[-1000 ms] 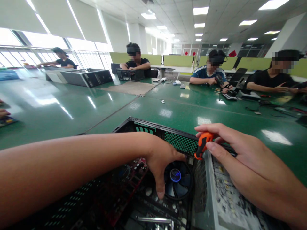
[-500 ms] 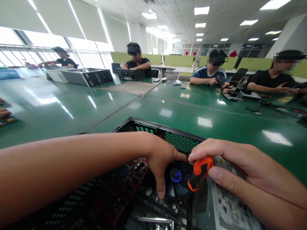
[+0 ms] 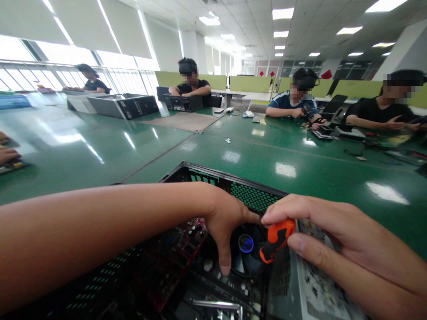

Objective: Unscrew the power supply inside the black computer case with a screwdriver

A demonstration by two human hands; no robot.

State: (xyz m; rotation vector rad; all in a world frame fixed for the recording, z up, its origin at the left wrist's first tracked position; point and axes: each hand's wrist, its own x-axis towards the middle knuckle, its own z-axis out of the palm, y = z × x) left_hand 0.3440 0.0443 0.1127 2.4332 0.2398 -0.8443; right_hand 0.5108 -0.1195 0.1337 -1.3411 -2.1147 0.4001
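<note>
A black computer case (image 3: pixel 227 174) lies open below me, showing its inside. My left hand (image 3: pixel 224 222) reaches over the cooling fan (image 3: pixel 246 243), which has a shiny blue hub. Its thumb is stretched down along the fan's left side and its index finger points across the far side; the other fingers are hidden. In my right hand (image 3: pixel 320 226), index finger and thumb hold the orange and black handle of a screwdriver (image 3: pixel 277 238) at its upper end. The handle tilts over the fan's right side, and its shaft cannot be seen. A red circuit board (image 3: pixel 180 266) lies left of the fan.
A metal box with a stained label (image 3: pixel 320 284) sits at the case's right side. A silver bracket (image 3: pixel 216 305) shows near the bottom. Across the green table (image 3: pixel 160 155), several people work; another computer case (image 3: pixel 123 106) stands far left. A hand (image 3: pixel 8 153) shows at the left edge.
The view has shifted very slightly. The screwdriver handle has turned or tilted a little in my right hand; my left hand stays at the fan.
</note>
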